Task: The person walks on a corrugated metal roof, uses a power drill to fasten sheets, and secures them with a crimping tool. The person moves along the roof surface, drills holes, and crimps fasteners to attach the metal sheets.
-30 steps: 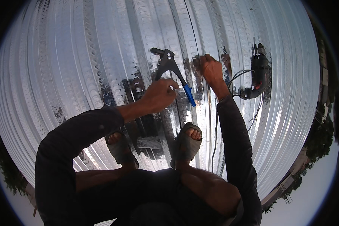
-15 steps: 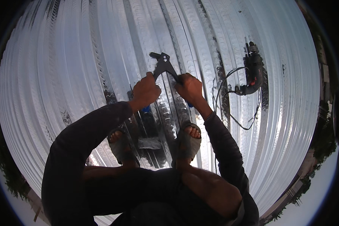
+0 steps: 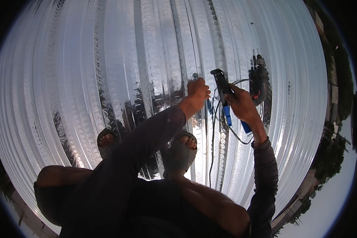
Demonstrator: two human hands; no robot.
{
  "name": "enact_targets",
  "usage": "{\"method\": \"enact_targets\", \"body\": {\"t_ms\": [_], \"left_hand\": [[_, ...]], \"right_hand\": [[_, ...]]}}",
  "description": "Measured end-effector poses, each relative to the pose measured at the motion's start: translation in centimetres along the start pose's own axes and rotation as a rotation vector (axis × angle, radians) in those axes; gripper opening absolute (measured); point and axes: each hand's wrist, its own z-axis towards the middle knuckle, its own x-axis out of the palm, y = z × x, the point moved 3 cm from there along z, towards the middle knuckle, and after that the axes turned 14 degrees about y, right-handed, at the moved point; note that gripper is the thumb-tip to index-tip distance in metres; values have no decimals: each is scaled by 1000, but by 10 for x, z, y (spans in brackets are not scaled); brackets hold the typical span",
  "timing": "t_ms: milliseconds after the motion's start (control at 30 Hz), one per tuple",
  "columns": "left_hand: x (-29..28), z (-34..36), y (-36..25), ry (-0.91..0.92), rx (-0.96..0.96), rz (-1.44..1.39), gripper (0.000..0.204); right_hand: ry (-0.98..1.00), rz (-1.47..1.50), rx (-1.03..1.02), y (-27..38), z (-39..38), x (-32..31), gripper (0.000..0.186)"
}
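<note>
My right hand [image 3: 242, 104] is wrapped round a hand riveter [image 3: 221, 85], a black tool with blue handle grips, its head pointing away from me. The two handles now lie close together. To its left, my left hand [image 3: 196, 94] is closed just above a raised rib of the ribbed metal sheet [image 3: 119, 59]. Its fingers are curled, and whatever they hold, if anything, is too small or hidden to make out. Past my right hand, a black power drill [image 3: 259, 81] lies on the sheet, bit pointing away.
A dark cable [image 3: 212, 150] runs from the drill in a loop and on toward me between the ribs. My sandalled feet [image 3: 181, 152] stand on the shiny, uneven sheet. Trees [image 3: 329, 158] show beyond its right edge.
Both hands had held the riveter's spread handles. My left hand has let go and moved right to the sheet; my right hand has carried the riveter right, its handles now together.
</note>
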Motion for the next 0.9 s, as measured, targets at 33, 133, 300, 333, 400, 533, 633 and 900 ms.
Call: {"method": "enact_targets", "body": {"t_ms": [33, 133, 300, 333, 400, 533, 633, 900], "left_hand": [[-3, 23, 0, 25, -31, -93, 52], [9, 51, -13, -34, -107, -329, 55], [0, 70, -24, -70, -143, -513, 45], [-2, 75, -26, -65, -166, -546, 44], [-2, 78, -28, -70, -179, -584, 42], [9, 68, -38, -88, -171, -604, 35], [1, 81, -38, -60, -144, -605, 26], [-15, 118, -23, -11, -142, -621, 22]], "right_hand": [[20, -13, 32, 5, 4, 3, 44], [0, 18, 59, 6, 9, 2, 38], [-5, 43, -60, 26, 27, -4, 40], [6, 49, -62, 26, 33, -3, 40], [32, 49, -57, 22, 40, -2, 40], [25, 4, 18, 24, 41, -3, 38], [5, -44, -15, 28, 47, -1, 37], [-21, -123, -51, 31, 53, 3, 44]]}}
